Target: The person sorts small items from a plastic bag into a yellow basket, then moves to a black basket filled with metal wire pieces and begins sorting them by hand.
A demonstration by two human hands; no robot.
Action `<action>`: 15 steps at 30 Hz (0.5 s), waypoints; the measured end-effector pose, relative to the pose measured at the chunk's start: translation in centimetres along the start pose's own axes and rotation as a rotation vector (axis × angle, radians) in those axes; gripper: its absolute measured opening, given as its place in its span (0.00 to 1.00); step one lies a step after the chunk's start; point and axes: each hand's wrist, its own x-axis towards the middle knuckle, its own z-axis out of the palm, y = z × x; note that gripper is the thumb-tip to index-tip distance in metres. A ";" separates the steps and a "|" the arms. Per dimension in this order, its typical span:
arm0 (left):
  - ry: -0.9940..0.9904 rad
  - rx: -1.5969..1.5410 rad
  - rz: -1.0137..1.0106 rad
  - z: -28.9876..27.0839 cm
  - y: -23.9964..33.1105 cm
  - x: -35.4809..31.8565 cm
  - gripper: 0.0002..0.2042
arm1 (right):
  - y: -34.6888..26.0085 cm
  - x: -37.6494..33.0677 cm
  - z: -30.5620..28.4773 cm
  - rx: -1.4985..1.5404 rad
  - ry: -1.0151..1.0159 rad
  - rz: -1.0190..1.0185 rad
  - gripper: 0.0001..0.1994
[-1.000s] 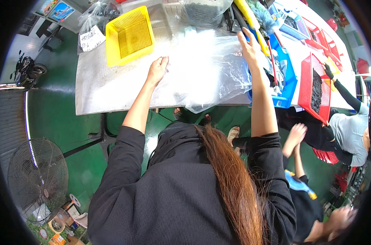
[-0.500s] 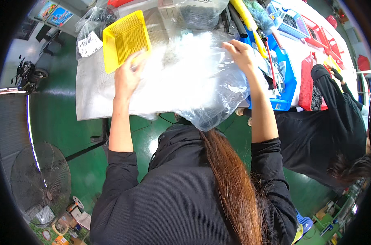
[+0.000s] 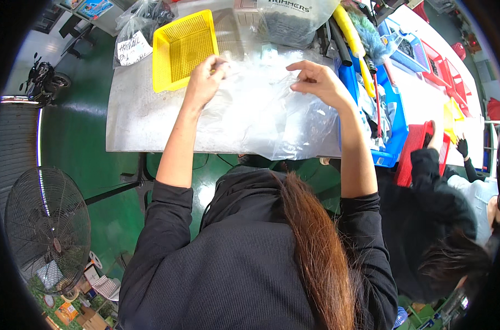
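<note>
Thin clear plastic bags point(image 3: 299, 129) lie over the bright middle of the work table, with one end at its front edge. My left hand point(image 3: 206, 82) is at the left side of the plastic, just right of a yellow mesh basket point(image 3: 160, 74). Its fingers are curled in a pinch at the clear film; glare makes the film's edge hard to follow. Over the right side of the plastic is my right hand point(image 3: 320, 83). Thumb and forefinger are apart, with nothing visible between them.
Behind the plastic stands a bag of dark pieces point(image 3: 288, 27). On the right are a blue bin point(image 3: 395, 118) with tools, a yellow-handled duster point(image 3: 350, 27) and red baskets point(image 3: 409, 148). A co-worker in black point(image 3: 426, 214) stands close right; a fan point(image 3: 49, 231) is at left.
My left hand has moved right, away from the basket and toward my right hand. The plastic's hanging end has risen to the table edge. The co-worker's arm has shifted at the red baskets.
</note>
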 end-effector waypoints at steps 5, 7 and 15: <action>-0.232 0.787 0.029 1.4 2.1 -0.9 0.18 | -0.4 1.5 0.5 -0.085 0.080 0.175 0.12; -0.169 0.494 0.254 3.5 2.6 -2.3 0.21 | -0.7 2.5 1.6 -0.039 0.042 0.096 0.12; -0.235 0.079 -0.110 -0.4 -1.5 -0.6 0.10 | 1.5 1.2 -1.5 -0.396 -0.181 0.137 0.11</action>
